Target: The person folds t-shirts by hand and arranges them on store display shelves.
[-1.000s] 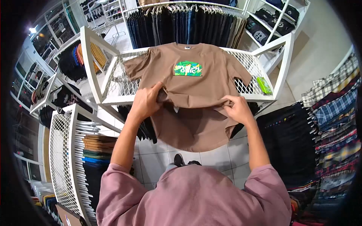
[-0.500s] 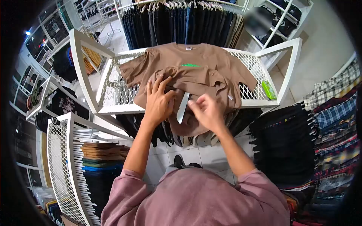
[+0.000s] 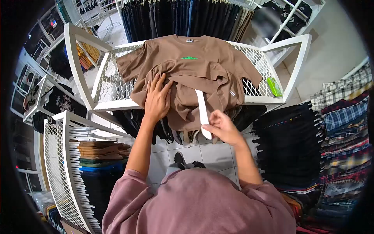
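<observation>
A brown T-shirt (image 3: 191,80) with a green print on its chest lies face up on a white mesh rack top, its lower part bunched and hanging over the front edge. My left hand (image 3: 157,97) rests on the shirt's left side, fingers stretched out on the cloth. Out of the folds slants a flat white strip, apparently one arm of a clothes hanger (image 3: 202,111); any other part is hidden in the shirt. My right hand (image 3: 224,128) is closed at the strip's lower end, with the thumb against it.
The white rack (image 3: 113,104) has raised side frames. A green packet (image 3: 274,87) lies at its right end. Dark garments hang beneath it. Folded-over trousers (image 3: 103,156) hang at left, plaid shirts (image 3: 346,121) at right, and dark jeans (image 3: 183,19) behind.
More of the white strip shows below the shirt's folds, and its lower end has moved down and right. My right hand has closed at that end. My left hand stays on the cloth.
</observation>
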Motion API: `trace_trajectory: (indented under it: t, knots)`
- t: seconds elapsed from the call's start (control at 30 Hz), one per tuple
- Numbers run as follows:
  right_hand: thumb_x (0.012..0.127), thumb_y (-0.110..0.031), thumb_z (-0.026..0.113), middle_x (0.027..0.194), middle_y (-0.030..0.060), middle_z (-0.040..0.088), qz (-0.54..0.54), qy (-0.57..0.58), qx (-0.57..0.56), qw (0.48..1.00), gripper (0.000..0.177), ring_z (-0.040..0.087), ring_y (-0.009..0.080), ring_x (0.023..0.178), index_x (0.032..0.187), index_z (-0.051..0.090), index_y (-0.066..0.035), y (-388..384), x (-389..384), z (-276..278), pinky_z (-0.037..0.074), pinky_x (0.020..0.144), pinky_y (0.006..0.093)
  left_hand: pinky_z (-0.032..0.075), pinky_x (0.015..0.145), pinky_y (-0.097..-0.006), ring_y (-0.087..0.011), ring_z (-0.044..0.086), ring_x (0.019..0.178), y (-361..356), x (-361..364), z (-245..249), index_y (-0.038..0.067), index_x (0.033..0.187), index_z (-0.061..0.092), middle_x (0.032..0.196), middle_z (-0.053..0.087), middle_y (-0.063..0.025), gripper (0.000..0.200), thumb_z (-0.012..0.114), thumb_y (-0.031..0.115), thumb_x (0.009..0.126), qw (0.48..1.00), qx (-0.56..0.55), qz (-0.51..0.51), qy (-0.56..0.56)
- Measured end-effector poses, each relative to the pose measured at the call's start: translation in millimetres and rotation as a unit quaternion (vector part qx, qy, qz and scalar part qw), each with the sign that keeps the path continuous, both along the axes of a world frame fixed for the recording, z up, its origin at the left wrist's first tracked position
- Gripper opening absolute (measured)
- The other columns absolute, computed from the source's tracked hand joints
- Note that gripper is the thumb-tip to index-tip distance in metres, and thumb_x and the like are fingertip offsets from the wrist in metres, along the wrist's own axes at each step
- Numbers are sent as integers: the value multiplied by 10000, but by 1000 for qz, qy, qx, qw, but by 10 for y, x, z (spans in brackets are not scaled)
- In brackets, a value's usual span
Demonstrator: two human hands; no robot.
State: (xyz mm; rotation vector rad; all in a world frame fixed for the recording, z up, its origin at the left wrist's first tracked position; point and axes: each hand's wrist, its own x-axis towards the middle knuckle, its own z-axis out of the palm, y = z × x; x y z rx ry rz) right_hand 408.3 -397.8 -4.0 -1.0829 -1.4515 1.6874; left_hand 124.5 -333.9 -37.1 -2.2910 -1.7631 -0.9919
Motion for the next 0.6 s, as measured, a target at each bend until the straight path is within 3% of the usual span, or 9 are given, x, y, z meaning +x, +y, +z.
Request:
trace_trajectory:
  t: [0.13,0.27,0.33,0.37,0.4,0.47,0.5,0.53,0.6]
  knots:
    - [906,-56,766,910,45,683,55,-5,-52,997,338,632,66,775,1095,486,-57,-222,583,66,488,629,225,232,1216,-547,-387,326,1479,31,-42,-35,93,1355,619,1528,460,-182,436,530,88,929,1000,3,1,-6]
    - [903,-63,770,926,54,692,73,19,-43,996,390,646,74,765,1175,491,-46,-338,892,67,489,627,221,227,1224,-520,-387,350,1471,11,-138,51,59,1349,614,1484,511,-190,435,534,109,925,995,-20,-46,-87]
    - [899,-80,779,916,47,685,98,34,-33,994,507,646,72,769,1309,484,-29,-398,971,70,490,633,219,250,1224,-462,-387,397,1448,-44,-176,68,49,1346,612,1451,545,-199,442,549,108,913,959,-35,-98,-263]
    - [897,-90,781,926,45,678,114,30,-27,993,663,647,75,773,1450,423,-19,-418,1012,-24,494,642,220,331,1173,-429,-386,478,1387,-67,-155,5,25,1323,615,1353,611,-216,406,580,105,926,956,24,-77,-280]
    - [899,-88,779,968,48,671,119,51,-42,991,703,647,82,822,1490,405,-12,-463,1012,-63,503,690,224,331,1173,-429,-386,478,1387,-180,-69,48,25,1323,615,1353,611,-216,406,580,105,926,958,30,-71,-278]
    - [901,-88,777,1014,47,666,129,64,-46,988,704,648,94,879,1495,409,-5,-501,960,-287,510,754,233,406,1094,-439,-379,541,1305,-515,224,105,1,1277,630,1243,648,-238,352,620,109,942,937,128,91,-314]
    - [905,-88,773,1042,40,664,165,65,-47,983,661,646,102,913,1470,442,-4,-526,881,-275,514,819,240,474,981,-405,-319,625,1141,-615,315,-40,-11,1241,638,1167,663,-220,308,637,134,970,928,189,144,-286]
    - [911,-98,767,1067,43,658,176,65,-56,981,578,655,111,910,1407,483,-6,-546,830,-377,543,808,256,506,898,-334,-235,662,994,-803,509,-33,-19,1218,646,1107,689,-167,295,633,168,990,891,116,149,-413]
    - [915,-105,764,1091,56,647,192,40,-80,977,501,665,122,914,1331,501,-10,-595,707,-431,574,771,283,519,809,-303,-169,655,869,-998,779,-215,-21,1198,655,993,705,-90,331,652,246,1001,864,60,105,-489]
